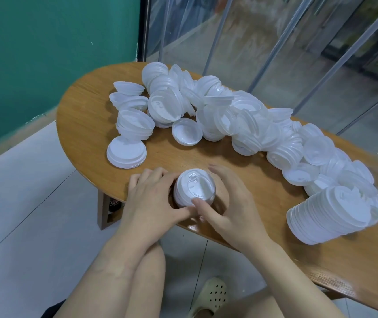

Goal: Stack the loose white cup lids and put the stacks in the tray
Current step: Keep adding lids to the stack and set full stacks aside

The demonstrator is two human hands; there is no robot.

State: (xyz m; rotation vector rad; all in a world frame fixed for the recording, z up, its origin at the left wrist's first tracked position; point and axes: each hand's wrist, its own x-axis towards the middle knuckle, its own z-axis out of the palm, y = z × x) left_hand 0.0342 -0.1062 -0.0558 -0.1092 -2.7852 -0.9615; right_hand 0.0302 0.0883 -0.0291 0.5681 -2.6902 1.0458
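Lids in a short stack [193,191] stand upright between both hands at the near edge of the tabletop [87,106], axis vertical; the left hand [153,198] and right hand [227,200] curl round its sides, equally near; loose lids [206,111] lie beyond the hands, a tall leaning stack [328,216] to the right; no tray is visible; embossed lettering on the top lid is too small to read.

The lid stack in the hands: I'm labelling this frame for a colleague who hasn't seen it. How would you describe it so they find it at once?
Start at the wooden table and go to its near edge, where both hands meet. Between the left hand and right hand stands a short lid stack, spout side up. Unlike the jumbled lid pile behind and the tall leaning stack at right, it alone is gripped.
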